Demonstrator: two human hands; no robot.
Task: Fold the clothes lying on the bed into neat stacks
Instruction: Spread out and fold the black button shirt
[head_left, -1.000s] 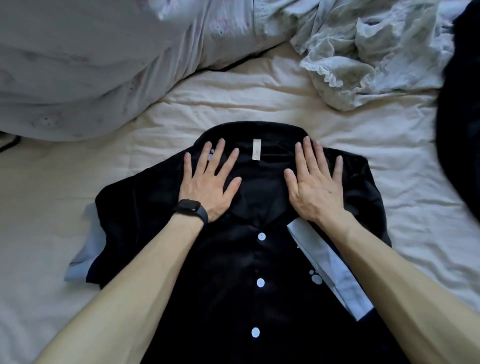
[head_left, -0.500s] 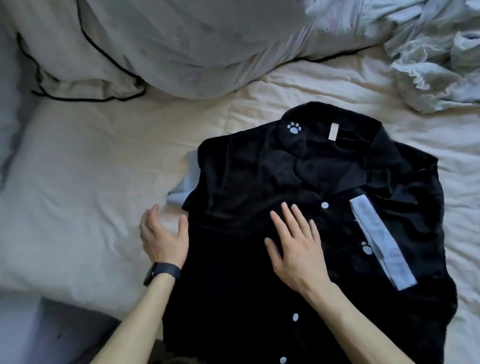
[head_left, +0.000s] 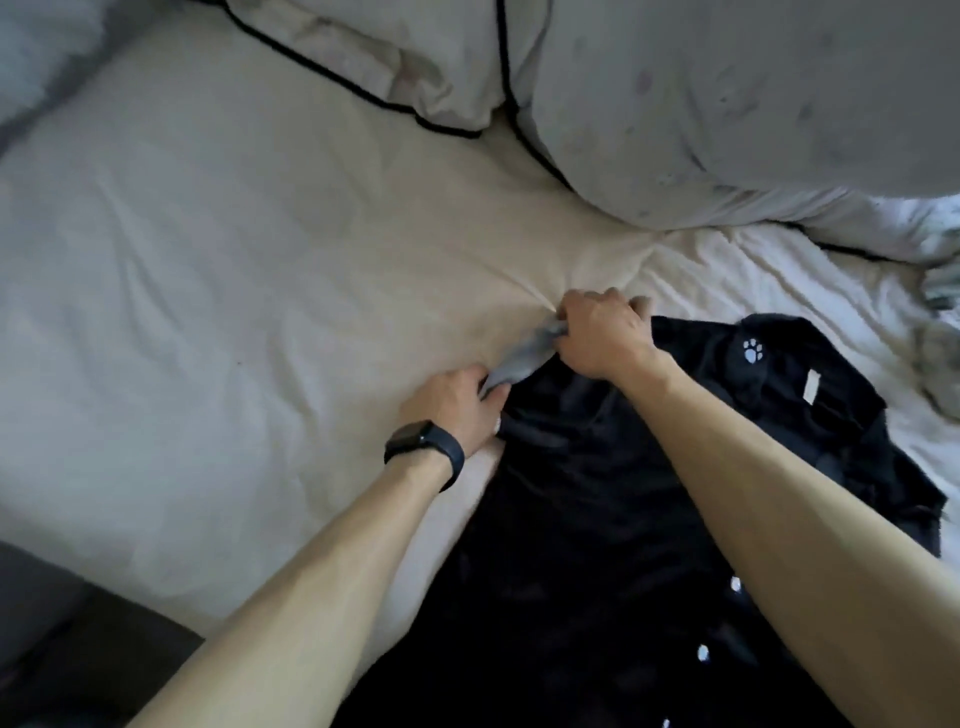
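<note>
A black button-up shirt (head_left: 597, 519) with white buttons and a white paw print on its collar lies face up on the cream bed sheet (head_left: 208, 312). Its left sleeve ends in a pale blue cuff (head_left: 519, 358). My left hand (head_left: 457, 405), with a black watch on the wrist, pinches the near end of that cuff. My right hand (head_left: 602, 338) grips the far end of the same cuff, fingers curled round the cloth. Both forearms cross the shirt's lower part and hide some of it.
Two pale pillows, one with black piping (head_left: 395, 67) and one with a faint print (head_left: 753, 119), lie at the head of the bed. A crumpled light garment (head_left: 940, 353) shows at the right edge. The bed's near left edge drops to a dark floor (head_left: 62, 649).
Both hands left the shirt's front and came to the left sleeve, where they now hold the blue cuff. The view swung left, so the shirt sits lower right.
</note>
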